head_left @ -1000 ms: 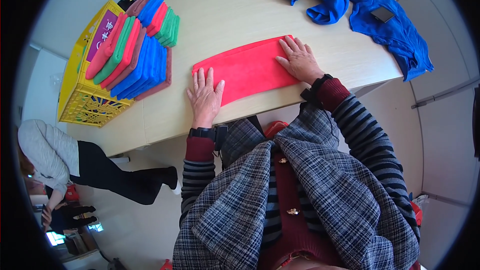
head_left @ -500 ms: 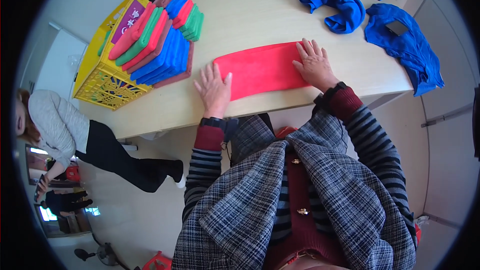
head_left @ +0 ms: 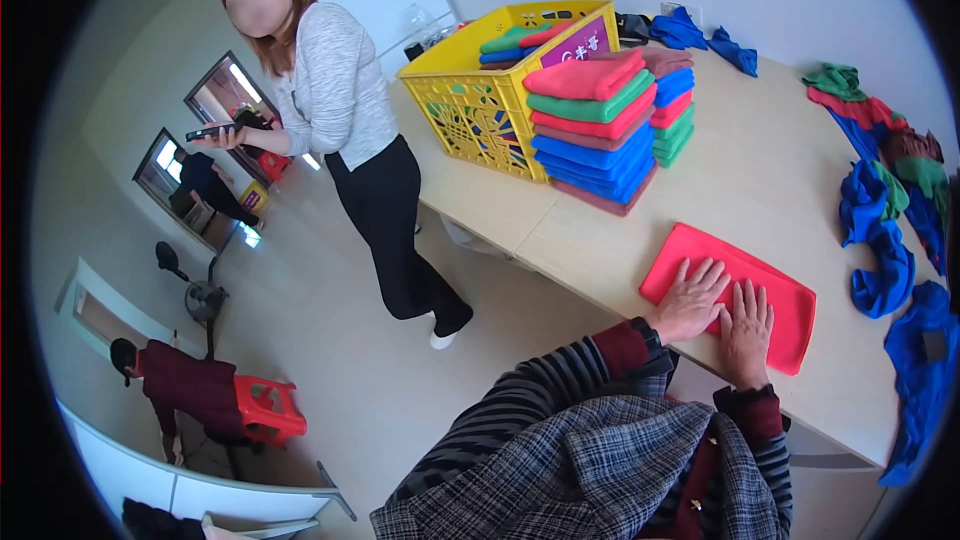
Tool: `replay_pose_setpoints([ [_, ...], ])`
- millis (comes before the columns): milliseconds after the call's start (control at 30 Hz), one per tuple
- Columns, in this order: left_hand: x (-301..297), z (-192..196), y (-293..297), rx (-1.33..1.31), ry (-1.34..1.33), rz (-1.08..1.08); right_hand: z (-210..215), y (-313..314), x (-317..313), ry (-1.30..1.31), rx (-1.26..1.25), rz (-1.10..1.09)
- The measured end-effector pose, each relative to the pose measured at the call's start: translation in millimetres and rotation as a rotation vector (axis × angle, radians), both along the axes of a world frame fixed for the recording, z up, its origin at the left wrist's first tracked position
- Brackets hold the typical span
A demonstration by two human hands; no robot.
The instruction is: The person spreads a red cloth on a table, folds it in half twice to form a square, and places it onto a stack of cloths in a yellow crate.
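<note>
A folded red cloth [head_left: 665, 260], perhaps a towel, lies as a flat strip along the table's near edge. My left hand [head_left: 692, 300] rests palm down near its middle, with the fingers stretched out. Close beside it, my right hand [head_left: 746, 332] also lies flat, fingers extended over the red fabric. Both palms press on the cloth and neither hand grips anything. Just beyond stand two neat stacks of folded cloths: a taller stack [head_left: 600, 130] in red, green, brown and blue, and a shorter stack [head_left: 674, 110] behind it.
A yellow plastic crate [head_left: 480, 125] with folded cloths inside stands by the stacks. Crumpled blue cloths [head_left: 880, 240] and other loose cloths lie along the table's right side. A person [head_left: 345, 100] holding a phone stands left of the table; another sits on a red stool [head_left: 268, 410].
My hands have come from the two ends of the red cloth to its middle, side by side. The view has swung left, showing more of the room.
</note>
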State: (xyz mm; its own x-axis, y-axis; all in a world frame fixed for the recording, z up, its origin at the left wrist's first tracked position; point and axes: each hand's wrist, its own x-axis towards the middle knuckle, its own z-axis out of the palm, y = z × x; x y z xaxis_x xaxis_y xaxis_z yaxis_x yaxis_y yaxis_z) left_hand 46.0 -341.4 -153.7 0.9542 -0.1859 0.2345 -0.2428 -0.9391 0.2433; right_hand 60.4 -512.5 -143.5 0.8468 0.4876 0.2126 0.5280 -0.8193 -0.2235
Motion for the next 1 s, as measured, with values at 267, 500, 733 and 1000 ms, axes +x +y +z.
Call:
replay_pose_setpoints([
  [267, 1.1, 12.3, 13.8, -0.015, 0.049, 0.045, 4.0, -25.9, -1.5, -0.036, -0.070, -0.092],
  [500, -0.2, 16.7, 46.3, -0.030, 0.120, 0.149, -8.6, -67.1, -4.3, -0.070, -0.105, -0.231],
  [733, -2.8, 9.9, 66.7, -0.060, 0.118, 0.215, -18.7, -101.2, -3.4, -0.056, -0.048, -0.290],
  [1000, -1.3, 10.2, 75.4, -0.067, 0.107, 0.244, -25.5, -123.8, 1.5, -0.075, -0.030, -0.316],
])
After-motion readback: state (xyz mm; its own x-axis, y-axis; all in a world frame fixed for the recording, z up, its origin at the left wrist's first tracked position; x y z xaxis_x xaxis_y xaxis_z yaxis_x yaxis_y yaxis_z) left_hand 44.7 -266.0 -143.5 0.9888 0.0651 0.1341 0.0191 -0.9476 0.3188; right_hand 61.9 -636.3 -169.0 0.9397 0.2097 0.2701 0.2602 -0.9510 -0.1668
